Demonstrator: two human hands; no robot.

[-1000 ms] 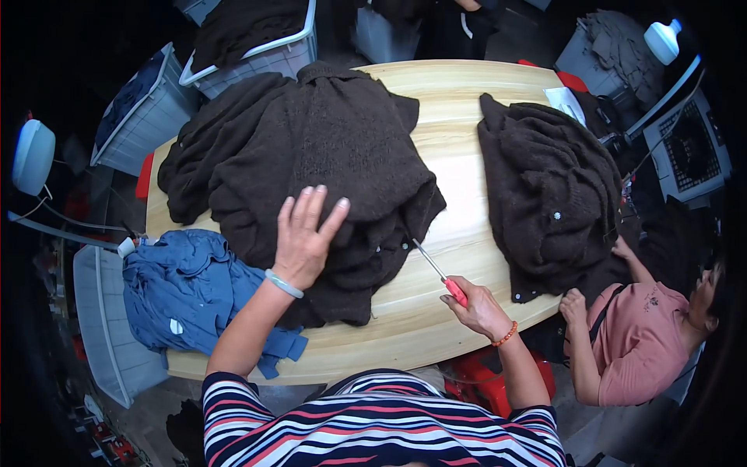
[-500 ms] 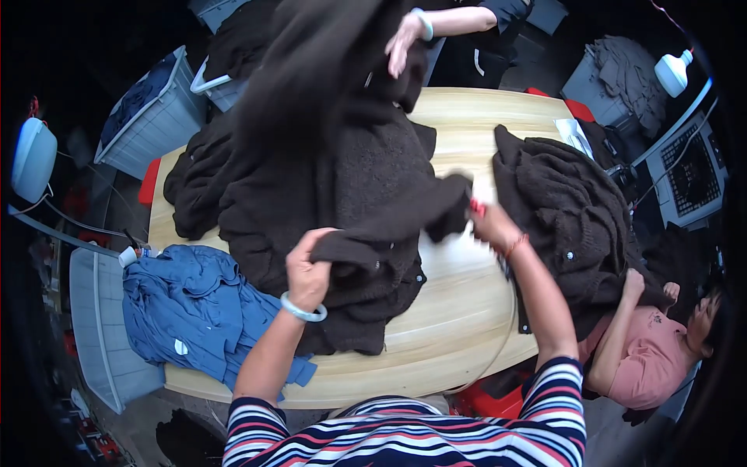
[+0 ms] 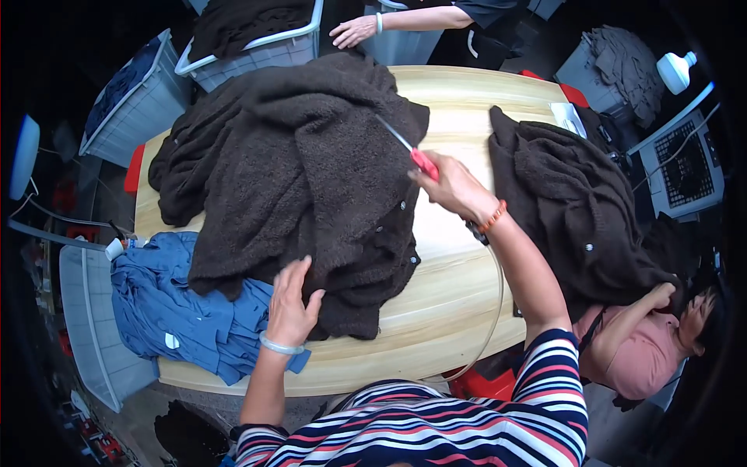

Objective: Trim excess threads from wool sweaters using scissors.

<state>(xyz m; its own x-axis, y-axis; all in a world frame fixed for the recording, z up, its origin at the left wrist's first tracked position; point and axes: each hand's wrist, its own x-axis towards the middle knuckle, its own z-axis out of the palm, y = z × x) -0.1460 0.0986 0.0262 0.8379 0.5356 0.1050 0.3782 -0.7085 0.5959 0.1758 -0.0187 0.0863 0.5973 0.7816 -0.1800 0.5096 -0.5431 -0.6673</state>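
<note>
A pile of dark brown knitted garments [image 3: 264, 187] with pale buttons covers the left and middle of the wooden table [image 3: 443, 311]. My left hand [image 3: 292, 307] is open with its fingers apart, at the near edge of the pile. In my right hand [image 3: 459, 187] is a red-handled tool [image 3: 424, 163] with a slim metal blade, pointing up and left over the pile's right side. Its exact kind is unclear. Left of my left hand, blue garments [image 3: 187, 303] lie over the table's edge.
More dark knitwear [image 3: 568, 202] lies at the right, held by a person in pink [image 3: 634, 354]. Another person's hand [image 3: 354, 31] is at the far edge. Grey bins [image 3: 257, 62] stand beyond. A thin pale tube [image 3: 498, 311] runs from near my right wrist. Lamps [image 3: 675, 74] flank the table.
The dark garment that hung raised now lies spread on the pile. My left hand has let go of it and moved down. My right hand has moved up and left; the far person's hand has shifted left.
</note>
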